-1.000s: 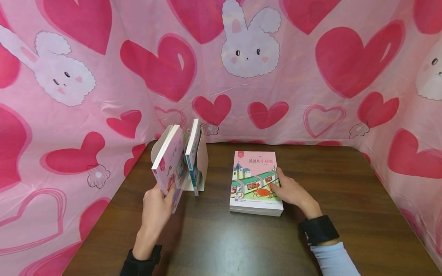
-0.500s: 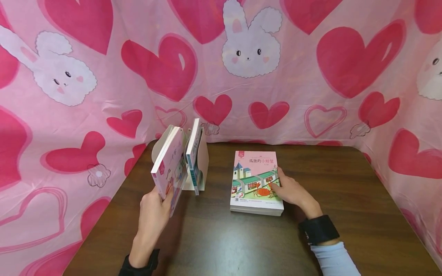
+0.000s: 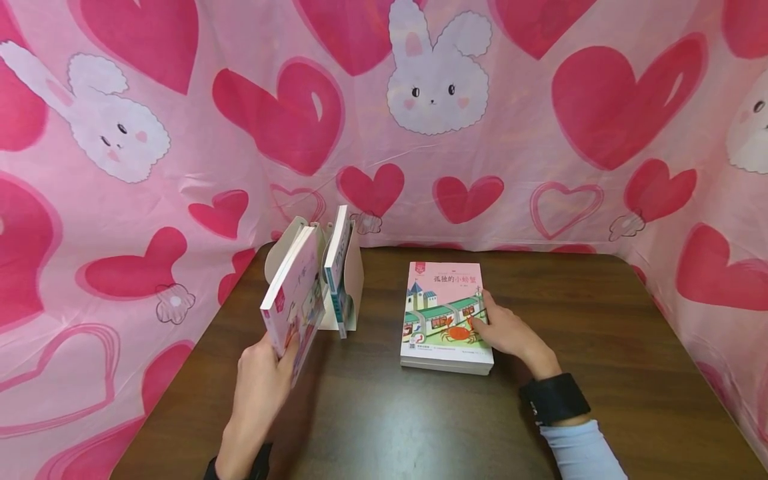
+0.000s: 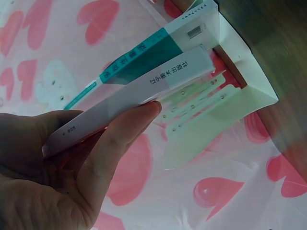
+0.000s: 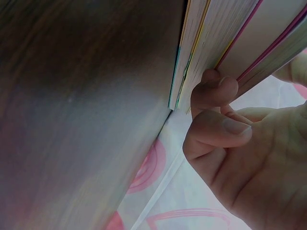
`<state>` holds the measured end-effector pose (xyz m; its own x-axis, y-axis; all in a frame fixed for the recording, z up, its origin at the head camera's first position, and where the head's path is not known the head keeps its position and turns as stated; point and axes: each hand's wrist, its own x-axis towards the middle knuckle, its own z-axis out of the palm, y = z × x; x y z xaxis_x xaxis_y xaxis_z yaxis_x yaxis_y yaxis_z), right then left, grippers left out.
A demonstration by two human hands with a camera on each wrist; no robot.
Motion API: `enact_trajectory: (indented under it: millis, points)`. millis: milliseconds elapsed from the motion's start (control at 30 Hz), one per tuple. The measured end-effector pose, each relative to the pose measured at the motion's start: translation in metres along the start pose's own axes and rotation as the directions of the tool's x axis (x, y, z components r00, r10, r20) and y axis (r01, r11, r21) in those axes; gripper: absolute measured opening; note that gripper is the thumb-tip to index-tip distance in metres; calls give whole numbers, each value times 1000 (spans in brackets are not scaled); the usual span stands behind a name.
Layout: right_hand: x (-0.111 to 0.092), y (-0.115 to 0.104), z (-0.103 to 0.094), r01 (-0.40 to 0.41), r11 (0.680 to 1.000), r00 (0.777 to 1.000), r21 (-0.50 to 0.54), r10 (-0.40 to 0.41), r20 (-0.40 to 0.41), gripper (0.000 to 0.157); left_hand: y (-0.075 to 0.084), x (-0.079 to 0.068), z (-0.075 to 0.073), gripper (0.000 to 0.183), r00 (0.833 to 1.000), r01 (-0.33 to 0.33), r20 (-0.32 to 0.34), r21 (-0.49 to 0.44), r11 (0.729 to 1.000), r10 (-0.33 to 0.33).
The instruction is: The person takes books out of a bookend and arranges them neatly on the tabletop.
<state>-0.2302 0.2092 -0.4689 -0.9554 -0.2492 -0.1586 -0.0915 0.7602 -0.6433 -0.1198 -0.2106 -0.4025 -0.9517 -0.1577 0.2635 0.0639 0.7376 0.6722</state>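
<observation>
My left hand (image 3: 258, 383) grips the lower near part of a pink picture book (image 3: 295, 297), thumb on its cover and the other fingers behind. Its white spine (image 4: 129, 93) shows in the left wrist view. Behind the book stands a cream bookend (image 3: 354, 267), holding upright a white-and-teal book (image 3: 337, 260). To the right lies a stack of books topped by a pink and green one with a red crab (image 3: 441, 303). My right hand (image 3: 510, 333) pinches that stack's right edge, thumb on the cover. Curled fingers (image 5: 216, 129) press against the page edges in the right wrist view.
Everything rests on a dark brown wooden table (image 3: 384, 427). A pink cloth (image 3: 510, 133) with hearts and rabbits hangs behind and along both sides. A strip of bare tabletop separates the bookend from the stack.
My left hand has drawn the pink book slightly toward me and to the left, partly away from the bookend. My right hand and the stack stay in place.
</observation>
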Motion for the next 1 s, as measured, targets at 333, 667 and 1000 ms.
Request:
enact_trajectory:
  millis: [333,667,1000]
  points:
    - [-1,0,-1,-3,1000,1000,5,3,8,89,8,-10,-7,45,999,28,36,10,1000,-28]
    - [0,0,0,7,1000,1000,-8,-7,-4,87,7,-21,-5,32,999,-43,-27,49,998,45]
    - [-2,-2,0,-12,1000,1000,-10,12,1,87,9,-33,-7,30,997,-64,-49,34,997,66]
